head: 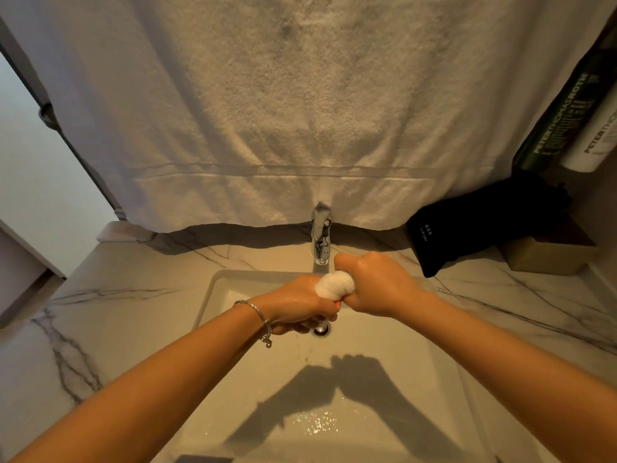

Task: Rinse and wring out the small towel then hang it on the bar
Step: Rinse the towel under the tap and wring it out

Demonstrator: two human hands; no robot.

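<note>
A small white towel [335, 285] is bunched into a tight roll above the white sink basin [384, 379]. My left hand [298, 304], wet and with a silver bracelet at the wrist, grips its left end. My right hand [373, 284] grips the right end. Both fists are closed around it, close together, just in front of the chrome faucet [321, 240]. Only the middle lump of the towel shows between my hands. The bar is hidden behind a large hanging towel.
A large white towel [283, 111] hangs behind the faucet, its hem near the marble counter [133, 295]. A black pouch [474, 228] and a box stand at the right, product tubes [574, 121] above. The drain [322, 329] sits under my hands.
</note>
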